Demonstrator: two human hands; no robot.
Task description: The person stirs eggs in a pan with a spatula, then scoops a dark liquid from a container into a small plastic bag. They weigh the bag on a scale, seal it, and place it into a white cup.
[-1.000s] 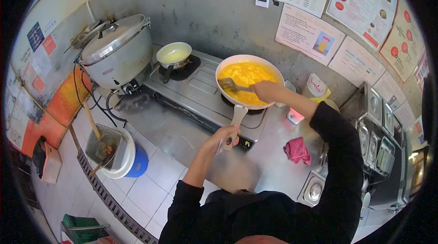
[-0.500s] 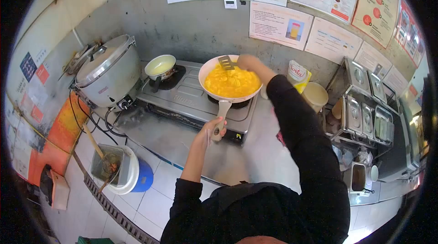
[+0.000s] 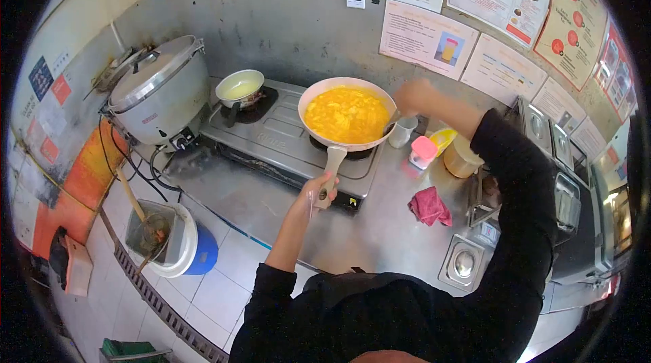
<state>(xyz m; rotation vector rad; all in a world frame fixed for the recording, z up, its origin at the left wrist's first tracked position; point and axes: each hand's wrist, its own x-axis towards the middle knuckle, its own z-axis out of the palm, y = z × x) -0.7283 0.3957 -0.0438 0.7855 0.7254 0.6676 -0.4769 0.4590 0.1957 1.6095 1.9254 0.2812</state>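
A pale pan (image 3: 313,92) with yellow egg mixture (image 3: 347,116) sits on the right burner of the gas stove (image 3: 274,125). The fingers of my left hand (image 3: 320,190) are wrapped round the pan's beige handle (image 3: 331,166). At the pan's right rim, my right hand (image 3: 415,98) is closed on the spatula (image 3: 393,121), whose blade is partly hidden and tilted at the edge of the egg. A small pan (image 3: 240,87) with pale yellow contents rests on the left burner.
A large rice cooker (image 3: 159,91) stands left of the stove. To the right are a white cup (image 3: 404,131), a pink-lidded container (image 3: 424,150), a round tub (image 3: 463,158), a pink cloth (image 3: 430,206) and a metal lid (image 3: 463,262). A bucket (image 3: 201,251) is on the floor.
My right hand has moved right with the spatula, from over the egg to the pan's right edge. My left hand still holds the handle. The view has shifted, showing the cloth and metal lid.
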